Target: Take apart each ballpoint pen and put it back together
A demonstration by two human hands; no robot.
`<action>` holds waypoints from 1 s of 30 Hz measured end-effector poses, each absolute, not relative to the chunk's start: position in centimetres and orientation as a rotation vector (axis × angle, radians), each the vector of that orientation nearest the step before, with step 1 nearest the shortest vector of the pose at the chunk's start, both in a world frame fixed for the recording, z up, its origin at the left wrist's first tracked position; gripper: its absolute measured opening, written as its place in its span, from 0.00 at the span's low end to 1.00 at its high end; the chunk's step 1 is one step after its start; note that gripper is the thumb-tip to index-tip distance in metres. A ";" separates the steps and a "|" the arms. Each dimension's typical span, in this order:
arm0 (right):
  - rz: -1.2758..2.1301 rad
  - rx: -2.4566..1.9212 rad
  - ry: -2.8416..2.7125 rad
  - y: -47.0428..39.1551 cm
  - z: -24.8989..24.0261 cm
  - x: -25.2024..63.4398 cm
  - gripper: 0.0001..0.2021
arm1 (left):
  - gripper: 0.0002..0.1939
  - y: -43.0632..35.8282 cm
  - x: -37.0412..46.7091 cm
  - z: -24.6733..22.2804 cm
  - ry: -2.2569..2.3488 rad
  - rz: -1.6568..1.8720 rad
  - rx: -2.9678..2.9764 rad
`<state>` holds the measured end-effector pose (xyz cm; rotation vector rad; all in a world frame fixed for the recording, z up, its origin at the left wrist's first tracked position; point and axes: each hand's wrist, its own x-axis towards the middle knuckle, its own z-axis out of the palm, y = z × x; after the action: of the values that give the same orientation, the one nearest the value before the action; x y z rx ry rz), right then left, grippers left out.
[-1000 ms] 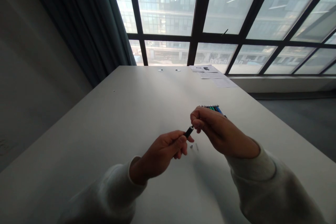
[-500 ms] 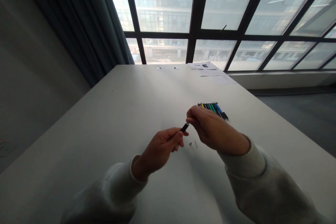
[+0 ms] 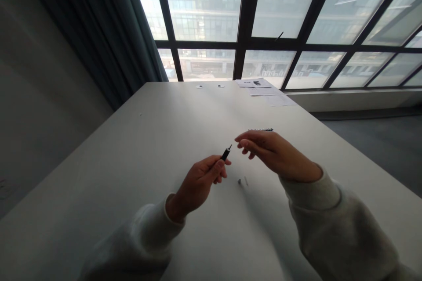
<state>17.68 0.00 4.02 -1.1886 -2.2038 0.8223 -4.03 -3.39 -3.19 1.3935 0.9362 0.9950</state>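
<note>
My left hand point(image 3: 201, 182) is closed around a black pen barrel point(image 3: 226, 154), which tilts up to the right with a thin dark tip sticking out of its upper end. To the right of that tip is my right hand point(image 3: 268, 151), apart from the barrel, its fingers spread a little and nothing visible between them. On the white table point(image 3: 158, 140) below the hands lie a small dark metallic piece point(image 3: 239, 181) and a thin, pale, spring-like piece point(image 3: 245, 181). A row of pens point(image 3: 263, 129) shows only its ends behind my right hand.
Paper sheets point(image 3: 263, 90) lie at the table's far right corner, and two small white oval pieces with dark spots point(image 3: 220, 86) sit by its far edge. Behind the table are windows, with a dark curtain point(image 3: 132, 30) on the left.
My right hand has come away from the barrel and opened, now covering most of the pen row. A thin tip now shows at the barrel's end. My left hand has shifted slightly left.
</note>
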 end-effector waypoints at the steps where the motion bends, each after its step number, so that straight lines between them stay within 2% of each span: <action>1: 0.782 -1.339 -2.273 0.5 3.7 17.9 0.14 | 0.16 -3.4 -4.1 -3.2 0.932 1.003 1.378; 4: 0.702 -1.791 -2.519 1.9 1.8 17.8 0.08 | 0.17 -3.4 -4.3 -3.2 0.904 1.015 1.352; 11: 1.026 -2.095 -2.567 3.4 -2.9 15.9 0.09 | 0.18 -3.3 -4.3 -2.9 0.808 1.103 1.270; 30: 1.024 -2.093 -2.545 3.6 -4.2 15.8 0.07 | 0.11 -3.7 -4.8 -3.0 0.665 1.205 1.233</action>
<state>15.75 3.61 -4.24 -2.0932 -2.5450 1.0235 -4.84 -3.66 -2.98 1.2327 0.6648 1.2051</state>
